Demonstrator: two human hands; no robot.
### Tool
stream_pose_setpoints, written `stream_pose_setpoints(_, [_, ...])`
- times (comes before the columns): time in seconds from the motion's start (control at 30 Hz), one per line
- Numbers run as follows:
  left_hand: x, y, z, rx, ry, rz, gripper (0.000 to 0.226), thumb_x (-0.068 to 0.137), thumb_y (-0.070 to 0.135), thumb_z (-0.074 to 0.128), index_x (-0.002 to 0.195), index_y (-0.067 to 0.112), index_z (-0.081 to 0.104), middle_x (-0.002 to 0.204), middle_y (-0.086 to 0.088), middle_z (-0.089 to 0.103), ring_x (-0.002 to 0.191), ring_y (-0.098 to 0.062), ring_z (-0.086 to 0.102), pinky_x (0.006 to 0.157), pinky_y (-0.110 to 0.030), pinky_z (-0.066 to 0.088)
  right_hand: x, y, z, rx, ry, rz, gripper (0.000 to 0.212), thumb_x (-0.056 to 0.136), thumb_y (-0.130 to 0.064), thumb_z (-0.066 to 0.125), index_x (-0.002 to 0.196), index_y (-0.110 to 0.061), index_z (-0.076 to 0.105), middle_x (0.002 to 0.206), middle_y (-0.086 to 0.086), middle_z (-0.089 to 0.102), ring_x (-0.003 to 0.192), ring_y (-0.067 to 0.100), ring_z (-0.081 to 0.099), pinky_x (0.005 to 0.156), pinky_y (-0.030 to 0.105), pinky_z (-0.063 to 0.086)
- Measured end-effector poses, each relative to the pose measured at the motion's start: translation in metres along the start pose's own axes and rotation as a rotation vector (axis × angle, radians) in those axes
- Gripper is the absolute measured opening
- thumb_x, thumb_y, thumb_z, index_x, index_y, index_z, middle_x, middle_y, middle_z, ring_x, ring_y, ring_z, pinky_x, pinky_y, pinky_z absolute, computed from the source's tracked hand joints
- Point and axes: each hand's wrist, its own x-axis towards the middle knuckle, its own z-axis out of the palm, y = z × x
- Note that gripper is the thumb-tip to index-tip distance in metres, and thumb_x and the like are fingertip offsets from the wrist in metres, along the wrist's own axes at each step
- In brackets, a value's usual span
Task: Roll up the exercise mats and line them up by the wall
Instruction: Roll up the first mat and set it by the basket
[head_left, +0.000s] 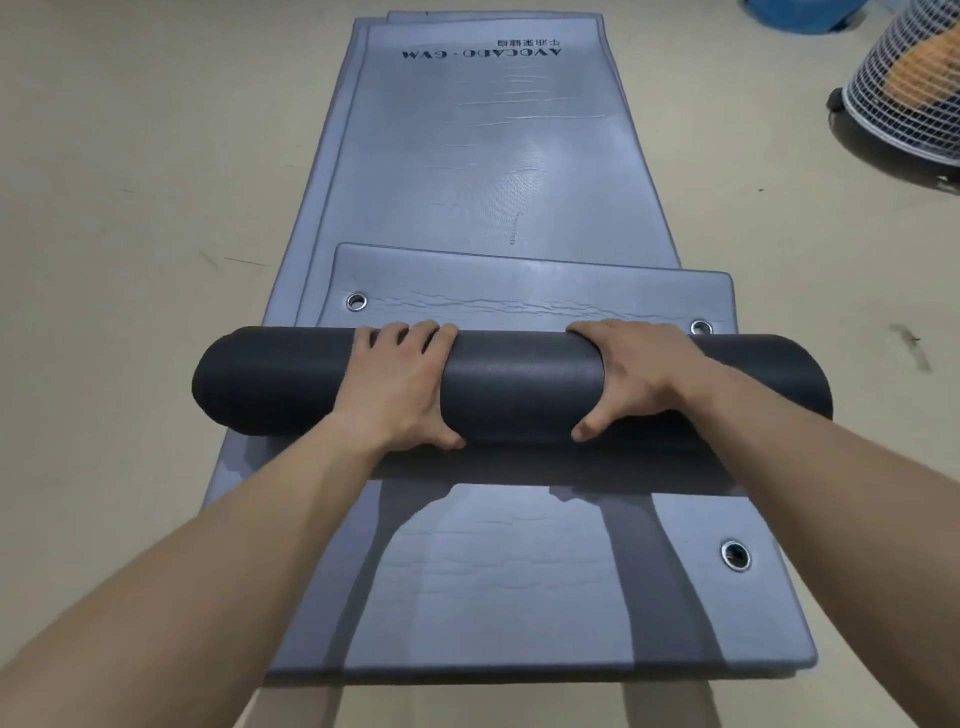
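A dark rolled mat (519, 384) lies crosswise in the middle of the view, on top of a stack of grey mats (493, 156) that runs from 6 o'clock to 12 o'clock on the beige floor (130, 208).

The left hand (400, 384) grips the roll left of centre and the right hand (639, 379) grips it right of centre. Each hand's fingers (415, 335) curl over the crown, and each thumb presses the near side. The fingertips dip behind the far side of the roll and are out of sight.

At 12 o'clock from the roll its unrolled end (519, 280) lies flat. It has an eyelet (356, 300) at its left corner. A second eyelet (701, 327) at the right corner is half hidden behind the roll. The roll's end faces cannot be seen, so how tightly it is wound cannot be told.

Toward 6 o'clock the top flat mat (519, 571) carries a third eyelet (735, 555) and is crossed by the forearms' shadows. Layered edges show along the stack's left side, but the count is unclear. Upside-down lettering (483, 53) sits near the far end.

At 2 o'clock a white wire basket (904, 104) is cut off by the frame, and the orange thing inside it is hard to make out. A blue object (800, 13) at 1 o'clock is also cropped.
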Motion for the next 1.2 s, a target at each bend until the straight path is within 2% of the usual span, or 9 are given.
stream_pose_setpoints(0.13, [0.008, -0.012, -0.023, -0.036, -0.120, 0.080, 0.119, 0.037, 0.091, 0.065, 0.136, 0.031, 0.041, 0.124, 0.004, 0.060, 0.106, -0.027, 0.060, 0.089, -0.043, 0.050, -0.010, -0.006, -0.010, 0.175, -0.145, 0.013, 0.112, 0.046, -0.070, 0.092, 0.143, -0.037, 0.047, 0.135, -0.008, 0.062, 0.121, 0.023, 0.058, 0.104, 0.042, 0.047])
stream_pose_setpoints(0.27, [-0.007, -0.010, -0.027, -0.047, -0.303, 0.179, 0.112, 0.038, 0.089, 0.071, 0.132, 0.034, 0.045, 0.115, 0.008, 0.059, 0.101, -0.022, 0.060, 0.078, -0.038, 0.048, -0.071, -0.033, 0.032, -0.014, 0.021, 0.034, 0.141, 0.041, -0.090, 0.076, 0.160, -0.033, 0.024, 0.157, -0.003, 0.042, 0.140, 0.027, 0.044, 0.118, 0.048, 0.033])
stream_pose_setpoints(0.37, [-0.003, -0.009, -0.030, -0.142, -0.315, 0.099, 0.118, 0.044, 0.088, 0.073, 0.144, 0.036, 0.038, 0.134, 0.007, 0.054, 0.119, -0.023, 0.056, 0.101, -0.048, 0.045, -0.065, -0.036, 0.032, -0.055, 0.020, 0.017, 0.136, 0.046, -0.092, 0.072, 0.158, -0.032, 0.024, 0.153, -0.004, 0.046, 0.133, 0.026, 0.051, 0.110, 0.046, 0.041])
stream_pose_setpoints(0.47, [-0.018, -0.006, -0.011, -0.064, -0.059, 0.024, 0.130, 0.047, 0.094, 0.064, 0.155, 0.035, 0.022, 0.159, 0.003, 0.032, 0.143, -0.027, 0.036, 0.119, -0.058, 0.024, -0.026, -0.018, -0.003, 0.122, -0.055, 0.028, 0.133, 0.043, -0.086, 0.081, 0.156, -0.035, 0.033, 0.150, -0.007, 0.053, 0.133, 0.023, 0.052, 0.106, 0.044, 0.046])
stream_pose_setpoints(0.63, [0.034, -0.027, -0.020, -0.181, -0.180, 0.083, 0.141, 0.042, 0.097, 0.066, 0.160, 0.038, 0.016, 0.161, 0.005, 0.035, 0.146, -0.025, 0.035, 0.120, -0.050, 0.025, -0.030, -0.011, 0.040, -0.103, 0.297, 0.022, 0.137, 0.048, -0.102, 0.055, 0.157, -0.022, 0.032, 0.156, 0.004, 0.041, 0.139, 0.030, 0.041, 0.116, 0.048, 0.032])
stream_pose_setpoints(0.7, [0.037, -0.029, -0.014, -0.163, -0.142, 0.079, 0.136, 0.049, 0.102, 0.054, 0.161, 0.042, 0.007, 0.168, 0.001, 0.020, 0.155, -0.029, 0.017, 0.125, -0.056, 0.010, -0.028, -0.006, 0.057, -0.209, 0.334, 0.020, 0.143, 0.045, -0.106, 0.045, 0.157, -0.019, 0.028, 0.157, 0.008, 0.038, 0.141, 0.033, 0.039, 0.118, 0.053, 0.027])
stream_pose_setpoints(0.83, [0.005, -0.012, 0.018, -0.179, 0.068, -0.123, 0.100, 0.076, 0.092, 0.016, 0.162, 0.043, 0.006, 0.172, 0.003, 0.007, 0.158, -0.027, -0.004, 0.125, -0.056, -0.006, 0.007, 0.008, 0.032, -0.137, 0.285, 0.018, 0.138, 0.047, -0.109, 0.040, 0.157, -0.027, 0.027, 0.155, 0.000, 0.043, 0.139, 0.027, 0.043, 0.117, 0.049, 0.029])
stream_pose_setpoints(1.0, [0.048, -0.010, 0.014, -0.175, 0.117, -0.223, 0.091, 0.078, 0.087, 0.013, 0.158, 0.045, 0.024, 0.168, 0.007, 0.025, 0.156, -0.022, 0.012, 0.126, -0.050, 0.007, 0.046, 0.028, 0.018, -0.009, 0.167, 0.008, 0.134, 0.046, -0.109, 0.042, 0.159, -0.040, 0.023, 0.150, -0.007, 0.049, 0.137, 0.023, 0.047, 0.114, 0.044, 0.032])
stream_pose_setpoints(1.2, [0.054, -0.010, 0.007, -0.159, -0.042, -0.224, 0.091, 0.081, 0.087, 0.016, 0.160, 0.043, 0.019, 0.170, 0.003, 0.018, 0.157, -0.026, 0.007, 0.125, -0.053, 0.007, 0.048, 0.027, 0.013, -0.027, 0.062, 0.001, 0.128, 0.050, -0.110, 0.033, 0.160, -0.046, 0.015, 0.153, -0.001, 0.044, 0.137, 0.027, 0.043, 0.117, 0.047, 0.027])
